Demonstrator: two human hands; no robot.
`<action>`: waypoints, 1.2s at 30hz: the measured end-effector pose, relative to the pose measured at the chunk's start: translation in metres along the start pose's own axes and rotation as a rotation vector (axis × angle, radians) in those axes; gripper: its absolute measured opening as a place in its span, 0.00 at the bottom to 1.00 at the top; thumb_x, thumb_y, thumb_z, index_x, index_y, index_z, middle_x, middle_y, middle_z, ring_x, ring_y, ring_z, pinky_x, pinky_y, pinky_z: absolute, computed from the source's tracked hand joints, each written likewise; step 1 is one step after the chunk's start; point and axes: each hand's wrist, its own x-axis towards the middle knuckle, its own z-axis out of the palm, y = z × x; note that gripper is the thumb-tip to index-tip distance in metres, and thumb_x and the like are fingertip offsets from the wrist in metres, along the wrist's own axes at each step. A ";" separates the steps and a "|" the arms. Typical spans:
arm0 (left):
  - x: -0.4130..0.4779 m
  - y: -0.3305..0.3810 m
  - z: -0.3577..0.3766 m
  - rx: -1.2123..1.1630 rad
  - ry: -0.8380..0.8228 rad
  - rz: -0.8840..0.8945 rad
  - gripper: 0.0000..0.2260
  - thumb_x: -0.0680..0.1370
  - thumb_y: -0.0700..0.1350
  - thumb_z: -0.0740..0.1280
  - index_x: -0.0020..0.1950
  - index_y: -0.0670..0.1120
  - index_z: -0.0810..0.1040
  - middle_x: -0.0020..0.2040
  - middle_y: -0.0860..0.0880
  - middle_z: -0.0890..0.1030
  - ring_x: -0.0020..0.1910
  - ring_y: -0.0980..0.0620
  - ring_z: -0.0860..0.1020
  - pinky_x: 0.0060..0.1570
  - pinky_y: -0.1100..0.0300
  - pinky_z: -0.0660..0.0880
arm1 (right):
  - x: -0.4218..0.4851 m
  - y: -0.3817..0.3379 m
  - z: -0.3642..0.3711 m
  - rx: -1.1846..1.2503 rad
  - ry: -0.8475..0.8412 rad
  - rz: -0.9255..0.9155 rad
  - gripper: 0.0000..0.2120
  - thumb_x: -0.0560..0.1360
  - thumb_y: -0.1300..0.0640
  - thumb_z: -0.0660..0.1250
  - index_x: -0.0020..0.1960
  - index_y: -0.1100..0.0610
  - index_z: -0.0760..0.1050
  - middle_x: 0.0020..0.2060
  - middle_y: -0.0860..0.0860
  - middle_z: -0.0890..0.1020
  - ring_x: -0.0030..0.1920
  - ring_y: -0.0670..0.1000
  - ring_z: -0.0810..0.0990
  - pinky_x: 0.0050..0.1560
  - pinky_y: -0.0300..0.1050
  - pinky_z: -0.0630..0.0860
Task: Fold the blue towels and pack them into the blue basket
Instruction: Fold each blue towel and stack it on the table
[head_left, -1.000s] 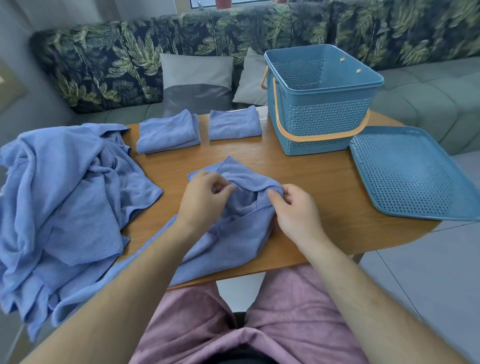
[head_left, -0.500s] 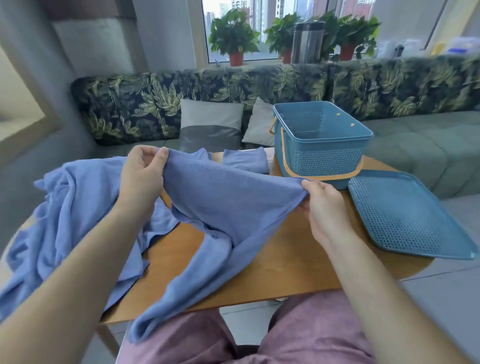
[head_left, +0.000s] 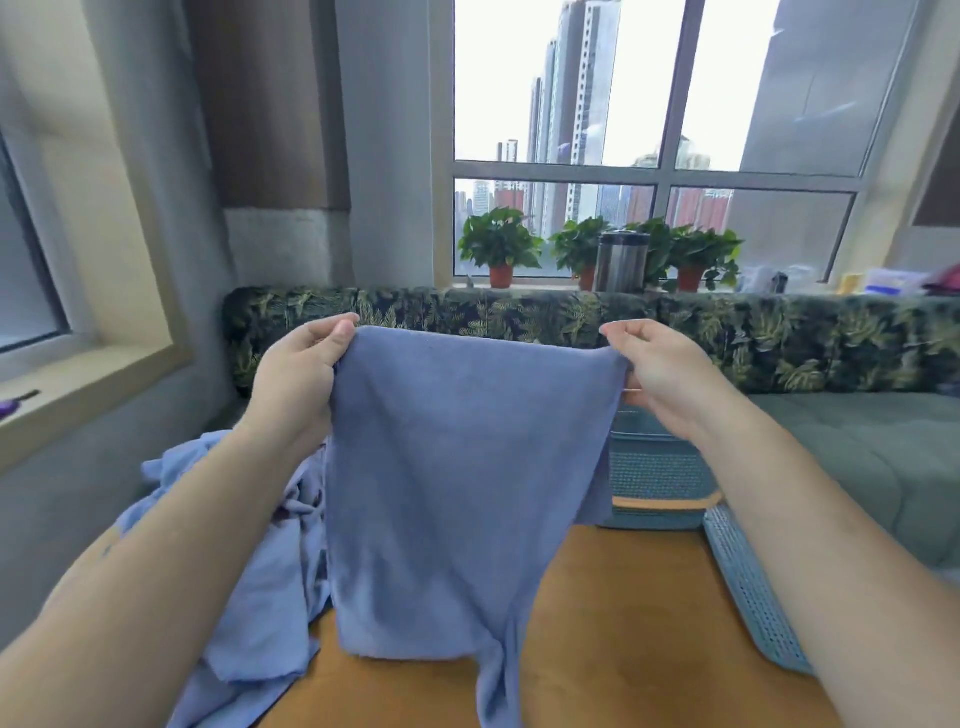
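A blue towel hangs spread out in the air in front of me above the wooden table. My left hand pinches its upper left corner and my right hand pinches its upper right corner. Its lower edge droops to the tabletop. The blue basket stands behind the towel on the right, mostly hidden by it and by my right forearm. A heap of unfolded blue towels lies on the table's left side. The two folded towels are hidden behind the raised towel.
The basket's perforated blue lid lies flat at the table's right edge. A leaf-patterned sofa runs behind the table, with potted plants and a metal flask on the windowsill above.
Both hands lifted the towel off the table and stretched it out by its top corners at chest height. The view tilted upward toward the window.
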 end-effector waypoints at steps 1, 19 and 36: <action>-0.001 0.007 0.000 -0.025 -0.034 -0.012 0.06 0.81 0.44 0.69 0.56 0.48 0.84 0.51 0.48 0.85 0.44 0.52 0.81 0.45 0.58 0.78 | -0.003 -0.008 0.000 0.089 -0.074 0.022 0.08 0.81 0.50 0.68 0.56 0.53 0.77 0.47 0.52 0.80 0.43 0.53 0.79 0.39 0.49 0.77; 0.039 0.018 0.002 0.334 -0.120 0.067 0.21 0.71 0.30 0.74 0.61 0.46 0.81 0.49 0.47 0.82 0.41 0.52 0.80 0.42 0.62 0.76 | 0.026 -0.027 0.009 0.087 -0.023 0.054 0.11 0.74 0.56 0.76 0.54 0.59 0.83 0.51 0.57 0.87 0.52 0.54 0.84 0.59 0.51 0.79; 0.099 0.021 0.000 0.923 -0.078 0.405 0.05 0.80 0.42 0.67 0.45 0.44 0.77 0.40 0.45 0.81 0.35 0.49 0.74 0.34 0.56 0.69 | 0.064 -0.020 0.036 -0.655 0.064 -0.410 0.07 0.81 0.52 0.65 0.46 0.51 0.77 0.44 0.48 0.79 0.47 0.54 0.80 0.48 0.51 0.75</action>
